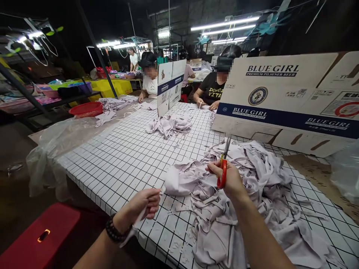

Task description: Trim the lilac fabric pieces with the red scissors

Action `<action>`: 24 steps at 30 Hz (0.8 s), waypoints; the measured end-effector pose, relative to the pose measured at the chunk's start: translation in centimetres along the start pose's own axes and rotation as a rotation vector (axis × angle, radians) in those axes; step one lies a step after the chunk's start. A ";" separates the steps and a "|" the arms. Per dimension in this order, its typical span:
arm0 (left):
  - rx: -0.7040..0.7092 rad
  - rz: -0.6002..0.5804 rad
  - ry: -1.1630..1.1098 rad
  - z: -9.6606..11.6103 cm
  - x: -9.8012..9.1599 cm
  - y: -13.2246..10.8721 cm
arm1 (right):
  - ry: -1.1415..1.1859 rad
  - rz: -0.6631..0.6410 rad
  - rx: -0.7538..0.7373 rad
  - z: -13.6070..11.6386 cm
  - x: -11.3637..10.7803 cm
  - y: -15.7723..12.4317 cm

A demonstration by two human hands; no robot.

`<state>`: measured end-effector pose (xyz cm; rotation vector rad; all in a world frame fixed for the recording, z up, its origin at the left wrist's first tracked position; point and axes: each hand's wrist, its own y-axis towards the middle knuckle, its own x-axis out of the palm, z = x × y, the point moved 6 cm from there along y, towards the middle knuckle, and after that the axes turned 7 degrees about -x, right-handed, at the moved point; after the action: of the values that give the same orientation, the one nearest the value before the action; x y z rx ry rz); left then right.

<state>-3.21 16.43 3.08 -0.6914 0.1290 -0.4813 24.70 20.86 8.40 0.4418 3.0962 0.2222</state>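
Note:
My right hand (231, 178) is closed around a pair of scissors (222, 175) with red handles, blades pointing up and away from me. Beneath and around it spreads a large heap of pale greyish-pink fabric pieces (218, 231) with long straps. At the table's near edge, my left hand (143, 204), with a dark bead bracelet on its wrist, has its fingers curled on a pale fabric strap (137, 222) that trails down past the wrist. One wide fabric piece (179, 179) lies between the hands. Small white scraps (179, 246) are scattered on the tabletop.
The table (117, 168) has a white grid cover. A smaller fabric pile (169, 125) lies farther back. Cardboard panels (286, 101) stand at right and centre. Co-workers (210, 87) sit across. A red stool (42, 235) is at lower left, a red basket (85, 109) beyond.

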 end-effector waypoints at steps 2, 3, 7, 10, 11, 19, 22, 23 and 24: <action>-0.095 0.000 0.074 -2.3 0.6 0.4 | -0.034 -0.069 0.052 0.7 0.4 -0.8; -0.122 0.012 0.098 -3.2 0.6 0.4 | -0.065 -0.111 0.087 1.2 0.7 -1.3; -0.037 0.414 0.375 -4.3 -2.5 -1.2 | -0.235 -0.286 0.215 3.4 2.2 -3.7; 0.087 0.708 0.609 -3.5 -4.2 -2.2 | -0.372 -0.381 0.228 4.7 4.4 -5.3; 0.118 0.719 0.624 -3.4 -4.3 -1.9 | -0.416 -0.399 0.214 5.0 5.3 -5.8; 0.236 0.650 0.458 -2.2 -3.6 1.3 | -0.532 -0.387 0.064 5.6 8.6 -7.0; 0.230 0.494 0.288 -2.1 -3.0 1.4 | -0.471 -0.340 0.064 4.4 6.7 -5.9; 0.217 0.421 0.225 -2.1 -2.5 1.4 | -0.442 -0.315 0.073 4.1 5.9 -5.5; 0.201 0.350 0.167 -2.2 -1.9 1.4 | -0.408 -0.290 0.083 3.7 5.1 -5.0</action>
<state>-4.97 16.95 0.46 -0.4192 0.3481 -0.2107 18.54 18.04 4.07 0.0252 2.7252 -0.0022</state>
